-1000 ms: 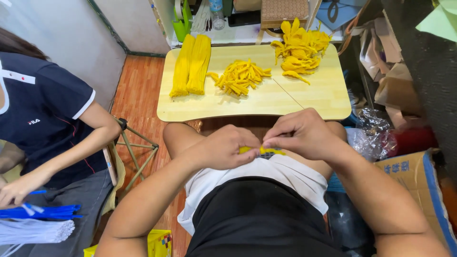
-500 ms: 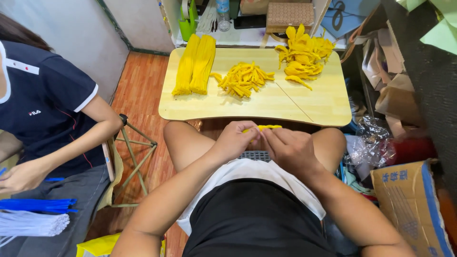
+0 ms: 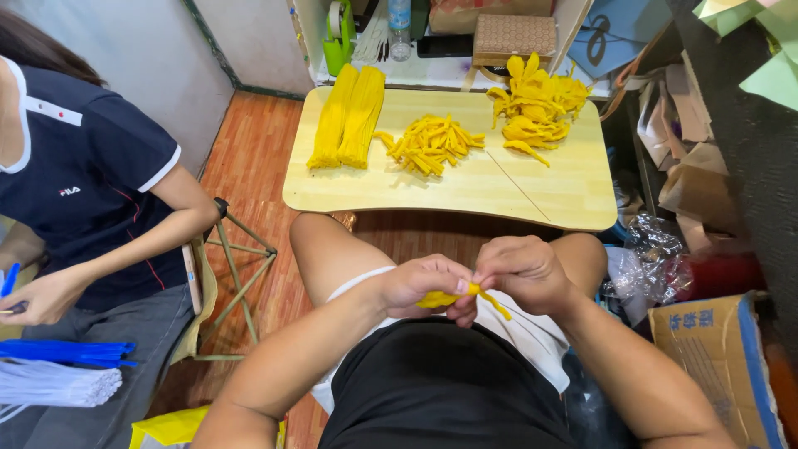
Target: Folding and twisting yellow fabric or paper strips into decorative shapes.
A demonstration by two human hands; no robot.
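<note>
Over my lap, my left hand (image 3: pixel 428 285) and my right hand (image 3: pixel 524 271) pinch a short yellow fuzzy stick (image 3: pixel 465 298) between their fingertips; it is bent, one end poking down to the right. Beyond my knees stands a low wooden table (image 3: pixel 465 187). On it lie two bundles of long yellow sticks (image 3: pixel 349 116) at the left, a heap of short cut yellow pieces (image 3: pixel 432 144) in the middle, and a pile of folded yellow shapes (image 3: pixel 536 104) at the back right.
A person in a dark polo shirt (image 3: pixel 91 191) sits at my left, a hand (image 3: pixel 41 295) near blue sticks (image 3: pixel 66 351) and white sticks (image 3: pixel 58 384). A folding stand (image 3: pixel 237 266) is between us. Cardboard boxes (image 3: pixel 719 366) and plastic bags (image 3: pixel 657 258) crowd the right.
My hands have dropped from just under the table edge back toward my body, and the yellow piece between them is now bent instead of straight. My head has tilted slightly.
</note>
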